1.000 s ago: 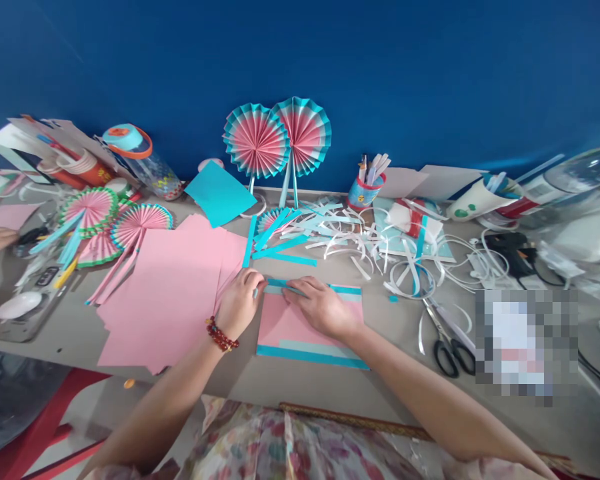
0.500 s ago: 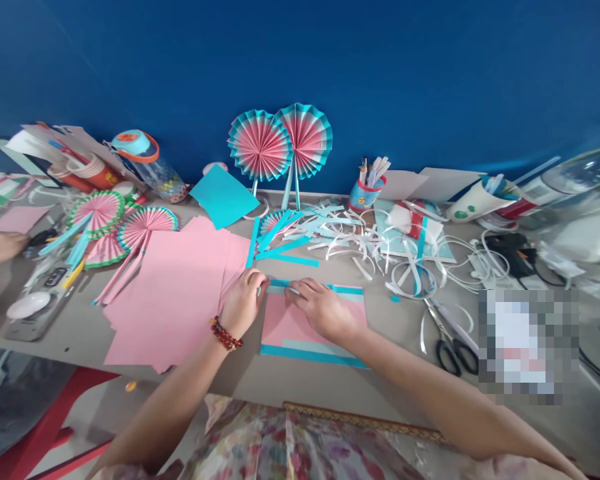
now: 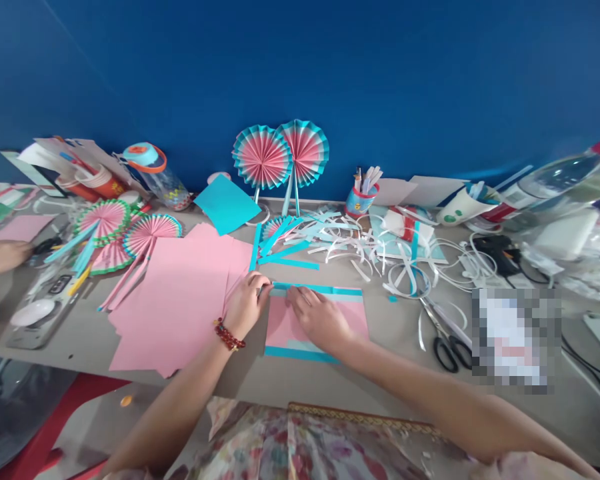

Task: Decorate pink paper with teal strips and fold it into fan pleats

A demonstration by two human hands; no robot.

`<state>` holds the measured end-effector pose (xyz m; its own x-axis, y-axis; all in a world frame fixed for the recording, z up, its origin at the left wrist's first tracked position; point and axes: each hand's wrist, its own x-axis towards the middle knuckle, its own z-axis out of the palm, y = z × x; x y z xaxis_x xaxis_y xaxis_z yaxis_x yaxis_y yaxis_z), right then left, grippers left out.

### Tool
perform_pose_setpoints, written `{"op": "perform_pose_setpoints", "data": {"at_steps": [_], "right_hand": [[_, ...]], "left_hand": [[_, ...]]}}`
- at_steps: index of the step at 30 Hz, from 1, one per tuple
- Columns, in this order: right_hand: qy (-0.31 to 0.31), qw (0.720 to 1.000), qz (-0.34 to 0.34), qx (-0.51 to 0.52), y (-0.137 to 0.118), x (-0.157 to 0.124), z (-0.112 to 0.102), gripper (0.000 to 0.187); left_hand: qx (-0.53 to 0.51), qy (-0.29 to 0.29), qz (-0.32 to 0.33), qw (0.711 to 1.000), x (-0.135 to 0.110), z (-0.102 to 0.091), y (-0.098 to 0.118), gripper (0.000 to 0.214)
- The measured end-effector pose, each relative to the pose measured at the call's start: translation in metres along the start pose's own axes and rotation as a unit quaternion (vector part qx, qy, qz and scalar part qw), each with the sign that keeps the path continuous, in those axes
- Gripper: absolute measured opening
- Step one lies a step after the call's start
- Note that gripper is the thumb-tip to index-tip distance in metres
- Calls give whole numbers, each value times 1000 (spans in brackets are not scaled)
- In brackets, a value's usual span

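A pink sheet of paper [image 3: 283, 325] lies flat before me, with pale and blue bands along its long edges. A blue paper strip [image 3: 337, 290] runs along its far edge. At the strip's left end, my left hand [image 3: 247, 303] is closed in a pinch, thumb and forefinger together at the corner. My right hand [image 3: 323, 319] rests on the sheet just right of it, fingers laid down against the strip; its palm hides part of the pink paper. Loose blue strips [image 3: 290, 253] lie beyond the sheet.
Stacked pink paper [image 3: 180, 300] lies left; scissors [image 3: 445, 343] and curled white offcuts [image 3: 350, 240] lie right and behind. Folded paper fans [image 3: 263, 157] lean on the blue wall. A pen cup [image 3: 363, 200] stands nearby. Another person's hand [image 3: 3, 257] is at far left.
My right hand's fingers have flattened and slid slightly along the strip, which now lies closer to the sheet's edge. My left hand stays at the corner. The view has shifted slightly.
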<state>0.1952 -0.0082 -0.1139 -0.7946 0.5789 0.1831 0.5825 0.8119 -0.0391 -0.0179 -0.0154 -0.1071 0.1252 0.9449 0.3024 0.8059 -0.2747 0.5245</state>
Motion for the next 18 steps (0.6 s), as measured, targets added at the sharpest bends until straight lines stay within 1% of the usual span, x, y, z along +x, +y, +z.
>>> {"op": "perform_pose_setpoints", "data": {"at_steps": [2, 4, 6, 8, 10, 12, 14, 15, 16, 18], "right_hand": [[-6, 1000, 11, -17, -5, 2, -2, 42], [-26, 999, 15, -23, -7, 5, -8, 39], [-36, 999, 18, -6, -4, 6, -16, 40], [-16, 998, 42, 33, 3, 2, -27, 44], [29, 993, 83, 76, 14, -9, -40, 45], [82, 983, 129, 104, 29, -32, -53, 39], [135, 964, 207, 102, 47, -65, -65, 31], [152, 948, 265, 86, 56, -85, -71, 28], [160, 931, 323, 65, 65, -105, -75, 26], [151, 901, 407, 7, 79, -147, -81, 27]], "left_hand": [[-14, 0, 8, 1000, -1, -1, -3, 10], [-30, -4, 11, 999, -3, -1, -7, 11], [-35, -5, 17, 999, -5, 0, -12, 12], [-48, -5, 19, 999, -6, 2, -16, 15], [-65, -4, 19, 998, -7, 2, -17, 16], [-84, 3, 13, 996, -8, 0, -15, 17], [-102, 4, 0, 995, -10, -4, -13, 19], [-110, 2, -6, 994, -10, -6, -11, 20], [-118, 2, -10, 993, -11, -7, -10, 21], [-127, 11, -13, 992, -11, -9, -9, 22]]}}
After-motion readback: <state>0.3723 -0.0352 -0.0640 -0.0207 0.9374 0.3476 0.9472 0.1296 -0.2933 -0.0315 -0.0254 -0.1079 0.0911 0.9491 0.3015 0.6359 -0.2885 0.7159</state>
